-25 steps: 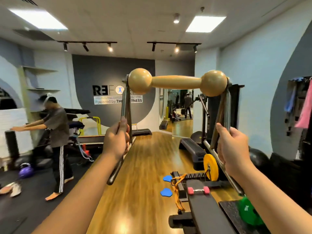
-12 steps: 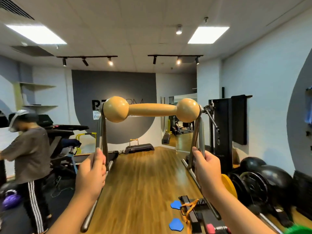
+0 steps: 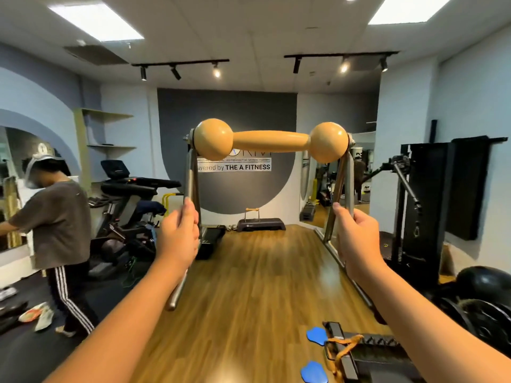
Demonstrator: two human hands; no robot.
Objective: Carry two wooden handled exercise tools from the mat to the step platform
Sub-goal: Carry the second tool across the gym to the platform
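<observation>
We hold one wooden handled tool (image 3: 270,140) raised in front of us, its rounded wooden bar horizontal, with a ball end at each side. Two metal legs hang down from the ball ends. Our left hand (image 3: 178,237) is curled around the left metal leg (image 3: 190,178), thumb pointing up along the tube. Our right hand (image 3: 356,237) is curled around the right metal leg (image 3: 345,181) in the same manner. Both legs continue below the hands and slant toward us.

At the far end of the wood floor (image 3: 257,286), against the wall, stands the step platform (image 3: 260,224). A second wooden handled tool (image 3: 252,210) stands upright on top of it, on its left part.

To the left, another person (image 3: 59,225) in a grey shirt and striped trousers stands on the dark mat (image 3: 25,352), beside a treadmill (image 3: 132,186). Near us, at lower right, two blue sliders (image 3: 315,352) lie on the floor, just beside an orange strap (image 3: 344,348) draped over dark equipment. A black ball (image 3: 482,280) rests at the right edge, near the cable machine (image 3: 431,194).
</observation>
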